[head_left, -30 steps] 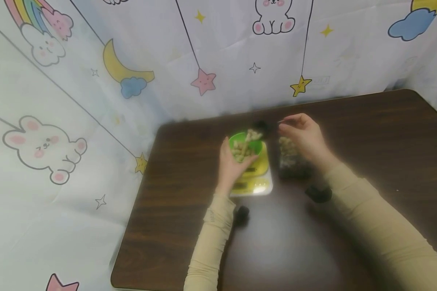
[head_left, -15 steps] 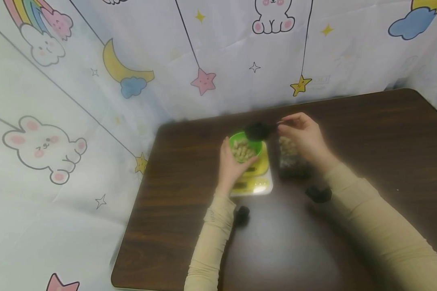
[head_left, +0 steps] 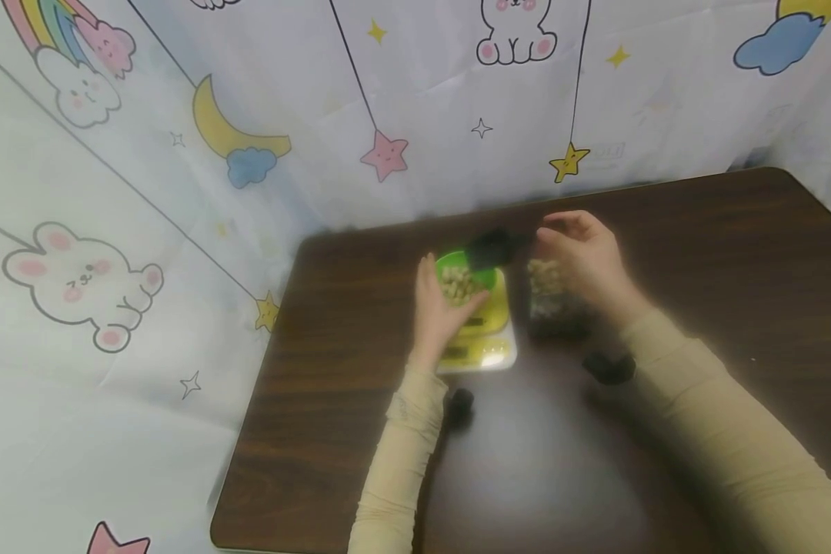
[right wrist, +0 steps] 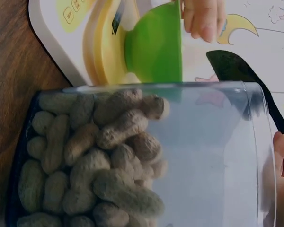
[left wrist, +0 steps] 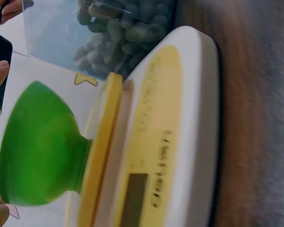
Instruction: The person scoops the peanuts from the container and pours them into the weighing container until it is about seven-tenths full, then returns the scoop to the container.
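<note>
A green bowl [left wrist: 42, 146] holding peanuts [head_left: 459, 286] stands on the yellow plate of a white and yellow kitchen scale [head_left: 481, 354]. My left hand [head_left: 439, 312] holds the bowl, fingers on its left side and thumb on its right. With my right hand [head_left: 585, 258] I grip the handle of a black scoop [head_left: 492, 248], whose head is over the bowl's far right rim. Whether any peanuts are in the scoop cannot be seen. Right of the scale, below my right hand, is a clear container [right wrist: 208, 151] partly filled with peanuts in their shells [right wrist: 85, 179].
The dark wooden table [head_left: 332, 385] runs up to a white curtain [head_left: 443, 100] printed with cartoon animals and stars at the back and left. Black wrist cameras hang under both forearms, one at the left sleeve [head_left: 402, 462].
Peanuts have dropped from the scoop into the bowl, and the scoop has turned to show its dark underside. Just now, my right hand has shifted slightly. The left hand stays at the bowl.
</note>
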`<state>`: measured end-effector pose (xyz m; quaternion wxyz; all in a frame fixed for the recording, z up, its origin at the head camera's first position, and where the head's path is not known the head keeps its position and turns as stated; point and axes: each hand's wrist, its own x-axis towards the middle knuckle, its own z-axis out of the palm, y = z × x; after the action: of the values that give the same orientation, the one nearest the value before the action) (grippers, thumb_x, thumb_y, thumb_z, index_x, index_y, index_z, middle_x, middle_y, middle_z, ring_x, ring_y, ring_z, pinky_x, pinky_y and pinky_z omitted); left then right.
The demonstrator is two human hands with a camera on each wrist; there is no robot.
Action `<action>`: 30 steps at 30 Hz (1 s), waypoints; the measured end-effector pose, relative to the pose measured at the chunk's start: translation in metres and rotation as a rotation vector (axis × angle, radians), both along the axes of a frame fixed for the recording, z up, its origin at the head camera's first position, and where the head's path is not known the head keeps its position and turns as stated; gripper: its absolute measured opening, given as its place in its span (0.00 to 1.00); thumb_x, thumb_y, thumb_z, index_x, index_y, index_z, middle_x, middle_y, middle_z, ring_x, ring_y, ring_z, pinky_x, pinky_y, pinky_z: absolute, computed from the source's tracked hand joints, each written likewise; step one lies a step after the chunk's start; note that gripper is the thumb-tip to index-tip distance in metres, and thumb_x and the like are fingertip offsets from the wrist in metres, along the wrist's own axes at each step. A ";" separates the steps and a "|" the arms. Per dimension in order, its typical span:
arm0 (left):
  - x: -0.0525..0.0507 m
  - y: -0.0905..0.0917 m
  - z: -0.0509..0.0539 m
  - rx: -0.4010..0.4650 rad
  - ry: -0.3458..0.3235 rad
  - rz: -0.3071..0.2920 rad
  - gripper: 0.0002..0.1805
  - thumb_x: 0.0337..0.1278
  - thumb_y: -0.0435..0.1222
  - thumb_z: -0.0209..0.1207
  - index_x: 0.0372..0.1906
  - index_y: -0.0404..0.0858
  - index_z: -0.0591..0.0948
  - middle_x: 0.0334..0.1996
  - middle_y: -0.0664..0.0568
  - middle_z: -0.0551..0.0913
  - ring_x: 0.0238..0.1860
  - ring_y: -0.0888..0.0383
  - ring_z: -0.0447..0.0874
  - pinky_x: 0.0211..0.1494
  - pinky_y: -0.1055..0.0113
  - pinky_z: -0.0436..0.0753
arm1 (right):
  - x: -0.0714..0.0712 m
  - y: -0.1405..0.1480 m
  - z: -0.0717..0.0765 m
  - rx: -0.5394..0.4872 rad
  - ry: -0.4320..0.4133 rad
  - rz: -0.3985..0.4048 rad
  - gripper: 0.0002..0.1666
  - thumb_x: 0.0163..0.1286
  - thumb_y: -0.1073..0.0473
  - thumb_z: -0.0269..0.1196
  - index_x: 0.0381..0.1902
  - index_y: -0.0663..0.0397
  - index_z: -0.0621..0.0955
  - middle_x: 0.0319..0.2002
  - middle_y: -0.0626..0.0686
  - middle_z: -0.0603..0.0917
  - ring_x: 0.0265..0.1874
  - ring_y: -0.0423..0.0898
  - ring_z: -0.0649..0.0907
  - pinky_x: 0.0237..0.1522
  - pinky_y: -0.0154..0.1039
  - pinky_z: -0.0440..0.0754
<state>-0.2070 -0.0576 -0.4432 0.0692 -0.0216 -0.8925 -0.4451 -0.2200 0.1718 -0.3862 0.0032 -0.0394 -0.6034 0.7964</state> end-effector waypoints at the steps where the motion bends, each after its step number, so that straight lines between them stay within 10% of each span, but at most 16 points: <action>1: -0.001 0.001 0.002 0.002 0.008 -0.001 0.64 0.33 0.62 0.67 0.74 0.52 0.41 0.75 0.46 0.43 0.74 0.46 0.46 0.73 0.45 0.56 | -0.001 0.001 0.000 -0.008 0.008 -0.015 0.23 0.53 0.56 0.71 0.47 0.48 0.77 0.33 0.46 0.82 0.23 0.42 0.86 0.21 0.39 0.85; 15: -0.002 0.022 0.031 -0.047 0.017 -0.094 0.62 0.37 0.67 0.61 0.74 0.52 0.41 0.75 0.53 0.43 0.75 0.54 0.44 0.75 0.53 0.52 | 0.004 0.021 0.028 -0.471 0.269 -0.083 0.16 0.55 0.74 0.64 0.44 0.65 0.79 0.33 0.54 0.81 0.28 0.44 0.82 0.35 0.33 0.86; 30: 0.004 0.063 0.030 -0.123 0.017 -0.270 0.60 0.40 0.69 0.57 0.73 0.56 0.36 0.75 0.57 0.39 0.76 0.55 0.42 0.76 0.55 0.50 | 0.006 0.047 0.034 -0.537 0.335 -0.152 0.16 0.56 0.78 0.61 0.44 0.69 0.80 0.29 0.57 0.82 0.24 0.46 0.82 0.28 0.31 0.85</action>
<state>-0.2033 0.0054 -0.4129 0.0146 -0.1495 -0.9064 -0.3947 -0.2138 0.2190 -0.3521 0.1513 0.0476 -0.3582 0.9201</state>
